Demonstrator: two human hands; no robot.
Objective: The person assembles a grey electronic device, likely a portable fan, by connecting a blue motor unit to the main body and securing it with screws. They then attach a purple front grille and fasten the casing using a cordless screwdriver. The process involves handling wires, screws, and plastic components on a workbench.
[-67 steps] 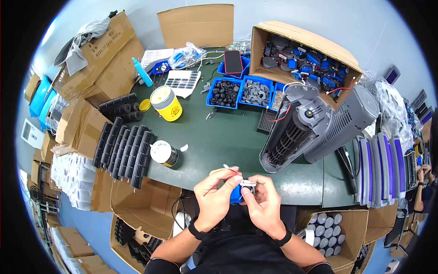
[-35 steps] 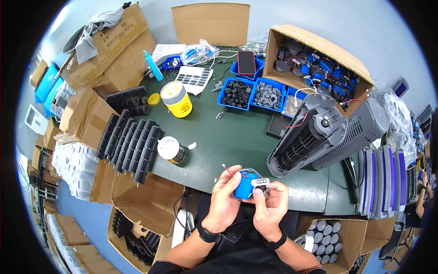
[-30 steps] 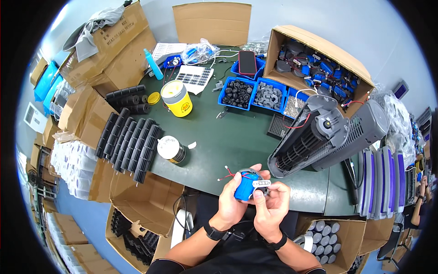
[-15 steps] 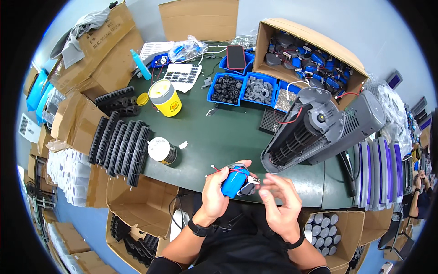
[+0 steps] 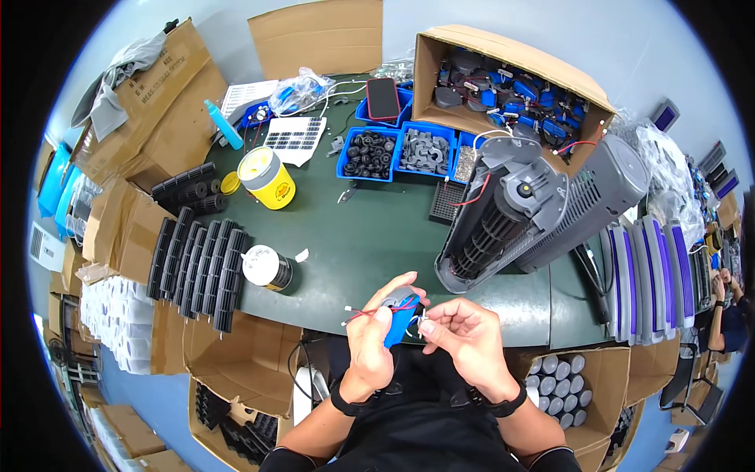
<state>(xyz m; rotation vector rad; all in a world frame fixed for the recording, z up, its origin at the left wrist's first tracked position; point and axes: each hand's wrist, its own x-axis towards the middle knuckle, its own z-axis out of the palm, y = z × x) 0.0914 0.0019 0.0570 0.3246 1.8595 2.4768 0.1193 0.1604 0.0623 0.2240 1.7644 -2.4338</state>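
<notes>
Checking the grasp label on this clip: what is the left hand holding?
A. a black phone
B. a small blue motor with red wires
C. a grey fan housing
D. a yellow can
B: the left hand grips the blue motor with its red wires, and the right hand works at its end; the can, phone and housing lie on the table.

Low in the frame, just right of centre, the small blue motor part with red and white wires has turned: two seconds ago it lay flat between both hands with its white end to the right, and now it stands tilted, blue body pointing down. The left hand has closed around it, while the right hand has drawn slightly off, fingertips at the part's right edge.
</notes>
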